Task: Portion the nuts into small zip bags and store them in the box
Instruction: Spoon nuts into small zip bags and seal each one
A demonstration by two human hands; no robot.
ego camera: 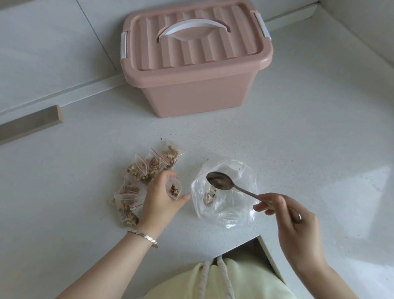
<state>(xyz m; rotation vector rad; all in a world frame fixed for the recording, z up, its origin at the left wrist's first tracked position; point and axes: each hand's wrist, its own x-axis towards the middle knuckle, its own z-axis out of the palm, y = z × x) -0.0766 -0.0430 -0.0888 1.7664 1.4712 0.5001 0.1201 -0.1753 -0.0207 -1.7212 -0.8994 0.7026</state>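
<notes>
The left hand (160,201) grips a small zip bag (174,190). Its fingers (164,175) are curled round the far side and the thumb lies along the near side. The bag's open mouth faces up and a few nuts show inside, but the palm covers most of the bag. Whether its bottom rests on the tabletop (311,135) cannot be told.

The right hand (290,219) pinches the handle of a spoon (221,181) between the thumb and the bent fingertips. The handle runs out of sight under the hand and its end shows again beside the knuckles. The spoon's bowl hangs over a clear plastic bag (233,214) and carries only dark crumbs, as far as can be seen. This bag lies crumpled and open on the tabletop between the two hands. A small clump of nuts (209,198) shows through its left side, but folds and glare hide how much is there.

A pile of filled bags (139,168) lies on the tabletop just beyond and left of the left hand, partly covered by the hand and wrist, so they cannot be counted.

The box (195,96) stands at the back near the wall with its lid (188,50) on, hiding what is inside.
</notes>
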